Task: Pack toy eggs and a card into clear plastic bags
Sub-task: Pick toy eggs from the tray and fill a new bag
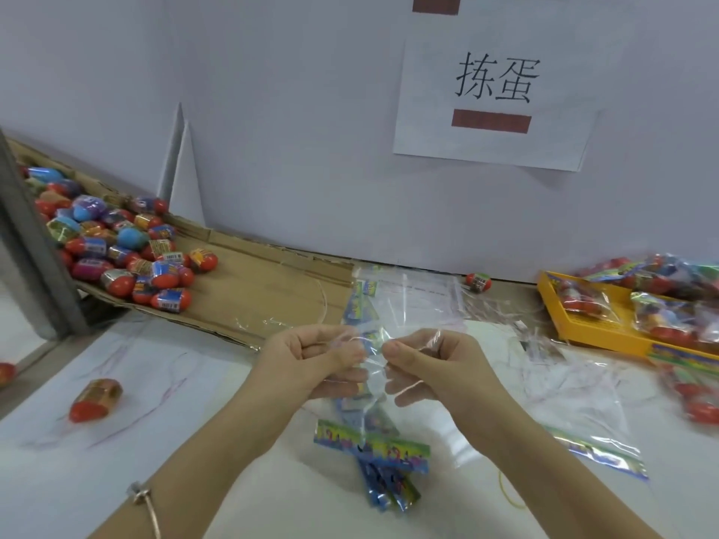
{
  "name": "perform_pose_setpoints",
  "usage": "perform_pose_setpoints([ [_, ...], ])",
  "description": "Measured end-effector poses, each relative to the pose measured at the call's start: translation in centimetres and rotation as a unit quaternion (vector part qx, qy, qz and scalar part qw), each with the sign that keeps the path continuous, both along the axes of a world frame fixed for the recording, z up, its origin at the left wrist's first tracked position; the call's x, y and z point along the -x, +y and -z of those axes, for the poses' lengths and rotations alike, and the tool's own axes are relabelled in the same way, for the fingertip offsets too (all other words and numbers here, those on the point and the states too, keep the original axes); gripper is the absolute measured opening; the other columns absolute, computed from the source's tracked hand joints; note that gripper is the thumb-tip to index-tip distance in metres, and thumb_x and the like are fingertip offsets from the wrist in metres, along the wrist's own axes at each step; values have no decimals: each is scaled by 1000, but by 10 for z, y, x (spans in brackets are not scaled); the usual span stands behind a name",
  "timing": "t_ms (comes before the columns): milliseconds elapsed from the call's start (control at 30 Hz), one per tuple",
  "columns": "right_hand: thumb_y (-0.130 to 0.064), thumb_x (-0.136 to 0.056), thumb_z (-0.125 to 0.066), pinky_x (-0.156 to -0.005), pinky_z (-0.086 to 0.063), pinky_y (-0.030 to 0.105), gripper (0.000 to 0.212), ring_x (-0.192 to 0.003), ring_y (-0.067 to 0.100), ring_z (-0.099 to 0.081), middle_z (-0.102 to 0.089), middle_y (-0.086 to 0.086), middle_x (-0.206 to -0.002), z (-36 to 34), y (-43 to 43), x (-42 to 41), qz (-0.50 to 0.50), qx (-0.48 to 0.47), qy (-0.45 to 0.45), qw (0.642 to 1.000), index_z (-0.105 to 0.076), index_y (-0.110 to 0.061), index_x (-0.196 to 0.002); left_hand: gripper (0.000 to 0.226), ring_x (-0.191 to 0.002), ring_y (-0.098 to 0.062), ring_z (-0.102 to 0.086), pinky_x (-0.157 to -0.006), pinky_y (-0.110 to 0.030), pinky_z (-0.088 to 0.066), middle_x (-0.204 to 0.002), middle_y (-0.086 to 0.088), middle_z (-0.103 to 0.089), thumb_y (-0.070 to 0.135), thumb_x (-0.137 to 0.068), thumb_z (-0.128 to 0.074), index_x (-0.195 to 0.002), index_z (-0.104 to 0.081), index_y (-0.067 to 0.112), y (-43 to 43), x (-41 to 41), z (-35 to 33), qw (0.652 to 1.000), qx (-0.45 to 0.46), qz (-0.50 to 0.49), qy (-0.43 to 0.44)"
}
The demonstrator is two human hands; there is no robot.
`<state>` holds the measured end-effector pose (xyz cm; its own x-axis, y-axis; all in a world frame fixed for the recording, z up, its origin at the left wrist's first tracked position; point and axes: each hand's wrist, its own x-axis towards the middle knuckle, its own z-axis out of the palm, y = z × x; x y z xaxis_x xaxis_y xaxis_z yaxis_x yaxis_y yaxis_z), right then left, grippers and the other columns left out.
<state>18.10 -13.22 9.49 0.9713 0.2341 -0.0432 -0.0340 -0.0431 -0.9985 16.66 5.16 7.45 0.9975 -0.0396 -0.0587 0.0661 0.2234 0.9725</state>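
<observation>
Clear bag [374,373] pinched btwn L hand [311,361], R hand [428,367]

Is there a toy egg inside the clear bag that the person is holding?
No, the clear bag pinched between the left hand and the right hand shows no egg inside, only see-through film.

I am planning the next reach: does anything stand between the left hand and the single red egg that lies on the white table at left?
Nothing visible does. The table between the left hand and the red egg shows only faint pen marks. That hand pinches the clear bag together with the right hand.
</observation>
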Motion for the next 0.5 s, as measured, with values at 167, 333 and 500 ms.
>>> perform_pose_setpoints([
  [167, -18, -79, -72, -51, -55, 27, 9, -57, 20, -65, -71, 8, -68, -5, -6, -4, 66, -13, -25, 997, -75, -9, -81, 18, -47, -16, -65, -43, -22, -51, -63, -9, -71, 16, -88, -66, -74, -76, 11, 5, -5, 0, 992, -17, -127, 4],
  [333, -13, -84, -70, -52, -54, 27, 4, -55, 15, -64, -71, 4, -66, -19, -23, -13, 120, 35, -82, 989, -74, -11, -83, 45, -82, -2, -60, -73, -23, -48, -99, 15, -66, 28, -82, -73, -120, -54, 42, 14, -2, 14, 849, -492, -126, -145],
  [500, -17, -86, -70, -52, -52, 33, 6, -57, 20, -63, -71, -3, -67, -19, -41, -14, 199, 452, -420, 761, -74, -13, -84, 37, -99, -19, -52, -88, -30, -37, -104, 0, -66, -9, -57, -55, -79, -60, 21, 8, 3, 4, 676, -591, -42, -437],
])
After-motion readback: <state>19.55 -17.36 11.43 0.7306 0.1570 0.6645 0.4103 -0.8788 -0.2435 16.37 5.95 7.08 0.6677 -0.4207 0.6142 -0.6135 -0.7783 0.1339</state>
